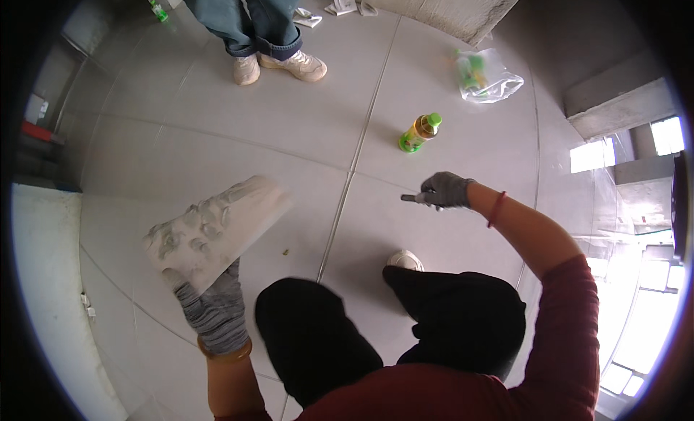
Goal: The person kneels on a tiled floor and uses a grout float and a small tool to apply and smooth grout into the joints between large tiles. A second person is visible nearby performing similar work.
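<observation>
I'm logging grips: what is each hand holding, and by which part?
Left hand: a slab, by its near edge. Right hand: a small tool, tip jutting left; the gripped part is hidden.

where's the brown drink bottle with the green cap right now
In the head view, the bottle is on the tiled floor, right of centre, beyond your right hand and nearer than the plastic bag.

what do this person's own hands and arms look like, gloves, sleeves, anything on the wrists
The left hand wears a streaky grey knit glove; the right hand wears a darker grey glove. A gold-toned bangle circles the left wrist, a thin red band the right. The right sleeve is dark red.
</observation>
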Available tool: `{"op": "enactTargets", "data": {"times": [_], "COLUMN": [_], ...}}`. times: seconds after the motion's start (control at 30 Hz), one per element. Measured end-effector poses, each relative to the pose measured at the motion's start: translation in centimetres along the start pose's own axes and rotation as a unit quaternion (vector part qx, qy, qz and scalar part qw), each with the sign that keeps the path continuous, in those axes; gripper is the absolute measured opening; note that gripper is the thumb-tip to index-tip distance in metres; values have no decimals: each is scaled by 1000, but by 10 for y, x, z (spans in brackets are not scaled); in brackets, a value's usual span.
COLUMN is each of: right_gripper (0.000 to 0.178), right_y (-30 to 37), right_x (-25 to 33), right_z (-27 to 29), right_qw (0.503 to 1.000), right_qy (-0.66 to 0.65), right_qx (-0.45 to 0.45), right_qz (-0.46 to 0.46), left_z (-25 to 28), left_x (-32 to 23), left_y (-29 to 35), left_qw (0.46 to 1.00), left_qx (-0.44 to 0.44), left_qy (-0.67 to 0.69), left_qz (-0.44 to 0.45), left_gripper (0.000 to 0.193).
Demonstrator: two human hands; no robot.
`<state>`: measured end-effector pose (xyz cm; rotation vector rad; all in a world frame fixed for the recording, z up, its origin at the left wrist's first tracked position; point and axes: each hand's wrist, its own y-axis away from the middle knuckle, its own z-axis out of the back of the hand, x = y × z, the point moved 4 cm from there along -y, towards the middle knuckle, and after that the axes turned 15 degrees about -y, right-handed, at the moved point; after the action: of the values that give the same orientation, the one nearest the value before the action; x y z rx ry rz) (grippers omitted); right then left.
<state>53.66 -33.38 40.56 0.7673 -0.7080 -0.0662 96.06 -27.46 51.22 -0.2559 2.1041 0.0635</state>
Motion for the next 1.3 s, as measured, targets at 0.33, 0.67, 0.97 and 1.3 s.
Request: {"op": "enactTargets", "data": {"times": [0.33, 0.67, 0.97, 1.3], "right_gripper": [35, 25, 22, 20], "right_y": [-237, -282, -279, -232], "right_x": [-98, -150, -154, -112], "right_z": [12, -10, -19, 16], "right_qw": [994, 989, 981, 991], "right_qy": [67, -43, -118, -43], "right_qx": [5, -65, -105, -22], "right_qz": [91, 124, 111, 124], "left_z": [-44, -87, -110, -92], "left_x": [-3, -17, -41, 56], "left_y": [-46, -70, -136, -246], "left_qw": [938, 971, 871, 909], "left_qx": [-77, -25, -16, 181], "left_qy": [-335, -193, -459, -153], "left_qz": [34, 141, 174, 344], "left_gripper": [61, 57, 58, 68]}}
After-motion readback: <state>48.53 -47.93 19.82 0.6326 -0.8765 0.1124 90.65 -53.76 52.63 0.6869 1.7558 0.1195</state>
